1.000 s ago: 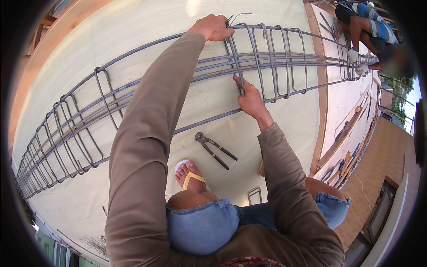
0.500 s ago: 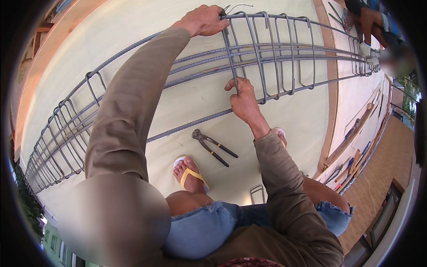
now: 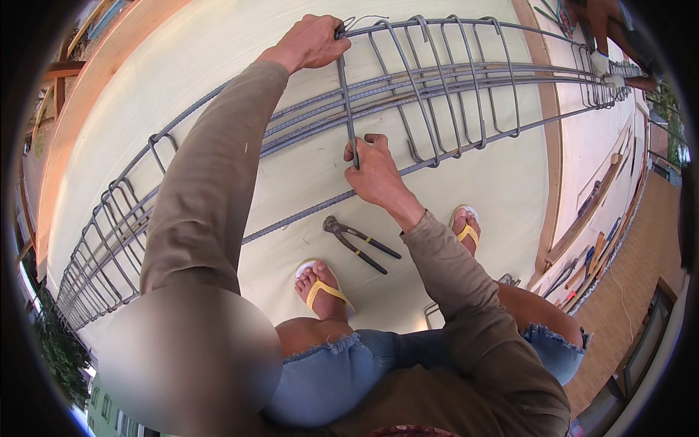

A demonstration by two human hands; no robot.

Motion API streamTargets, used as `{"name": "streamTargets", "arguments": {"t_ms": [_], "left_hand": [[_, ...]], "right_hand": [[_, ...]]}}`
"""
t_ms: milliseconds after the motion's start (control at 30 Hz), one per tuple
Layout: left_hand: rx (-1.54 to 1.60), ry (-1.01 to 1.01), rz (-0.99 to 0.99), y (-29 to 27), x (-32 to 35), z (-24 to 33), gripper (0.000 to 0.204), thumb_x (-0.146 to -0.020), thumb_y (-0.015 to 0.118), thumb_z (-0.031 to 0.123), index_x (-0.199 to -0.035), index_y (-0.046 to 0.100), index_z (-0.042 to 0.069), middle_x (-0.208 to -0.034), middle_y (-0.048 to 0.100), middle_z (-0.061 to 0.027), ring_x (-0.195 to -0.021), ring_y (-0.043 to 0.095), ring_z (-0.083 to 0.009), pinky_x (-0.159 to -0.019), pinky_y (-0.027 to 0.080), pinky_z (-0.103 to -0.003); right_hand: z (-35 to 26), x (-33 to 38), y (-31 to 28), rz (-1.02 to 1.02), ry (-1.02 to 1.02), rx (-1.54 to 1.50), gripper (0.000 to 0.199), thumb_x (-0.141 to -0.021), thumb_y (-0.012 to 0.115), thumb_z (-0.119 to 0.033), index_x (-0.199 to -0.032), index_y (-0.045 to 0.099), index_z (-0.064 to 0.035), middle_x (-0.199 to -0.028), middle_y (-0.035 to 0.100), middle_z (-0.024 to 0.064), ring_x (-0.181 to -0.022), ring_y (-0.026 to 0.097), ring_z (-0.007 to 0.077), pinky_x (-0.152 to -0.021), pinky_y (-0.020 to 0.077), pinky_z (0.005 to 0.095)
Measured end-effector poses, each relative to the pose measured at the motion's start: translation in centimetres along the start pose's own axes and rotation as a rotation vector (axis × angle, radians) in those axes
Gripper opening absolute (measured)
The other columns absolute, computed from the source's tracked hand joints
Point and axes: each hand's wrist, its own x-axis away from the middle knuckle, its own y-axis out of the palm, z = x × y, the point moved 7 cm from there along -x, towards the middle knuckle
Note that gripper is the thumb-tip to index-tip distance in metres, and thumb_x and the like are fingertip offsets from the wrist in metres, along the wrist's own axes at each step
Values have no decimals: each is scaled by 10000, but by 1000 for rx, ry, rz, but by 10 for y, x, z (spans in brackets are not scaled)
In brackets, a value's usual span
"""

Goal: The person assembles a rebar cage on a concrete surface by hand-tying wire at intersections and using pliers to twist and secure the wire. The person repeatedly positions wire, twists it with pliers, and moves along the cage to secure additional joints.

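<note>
A long rebar cage (image 3: 473,69) of ribbed bars and bent stirrups runs across in front of me. My left hand (image 3: 314,41) is closed on the top of one steel stirrup (image 3: 346,95), at the far bar. Thin tie wire (image 3: 364,20) sticks out beside those fingers. Nearer to me, my right hand (image 3: 375,169) is closed around the lower end of the same stirrup, just above the near bar (image 3: 298,216). Below the cage, pincers (image 3: 364,245) with dark handles lie on the pale surface, jaws toward the cage.
My feet in yellow-strapped sandals (image 3: 324,289) stand near the pincers. At the upper right, another person's gloved hand (image 3: 600,64) is at the cage's far end. Hand tools (image 3: 593,258) lie along the board's right side, beside a wooden batten (image 3: 582,211).
Both hands have shifted left with the stirrup, widening its gap from the stirrups on the right. The right hand has also come nearer to me. The view has shifted slightly.
</note>
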Motion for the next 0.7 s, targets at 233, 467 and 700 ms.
{"name": "streamTargets", "arguments": {"t_ms": [233, 467, 700], "left_hand": [[-4, -26, 54, 1, 21, -6, 476, -912, 577, 387, -1223, 666, 37, -1039, 730, -201, -1012, 694, -358, -906, 537, -494], [54, -129, 167, -59, 81, -79, 475, -1002, 516, 400, -1046, 728, -23, -820, 725, -175, -818, 715, -305, -809, 550, -411], [869, -349, 441, -41, 227, -69, 379, -997, 618, 316, -1058, 693, -50, -741, 695, -98, -626, 674, -151, -610, 542, -302]], "right_hand": [[28, -4, 10, -12, 8, 57, 189, -807, 587, 5, -991, 622, -13, -1045, 580, 184, -833, 597, 287, -736, 517, 403], [10, -2, 24, -17, -55, 215, 225, -781, 582, 17, -989, 657, -22, -1084, 626, 233, -1086, 536, 415, -969, 456, 470], [-28, -5, 50, -106, -75, 213, 183, -803, 628, -87, -880, 719, 52, -791, 708, 250, -804, 721, 391, -796, 572, 486]]}}
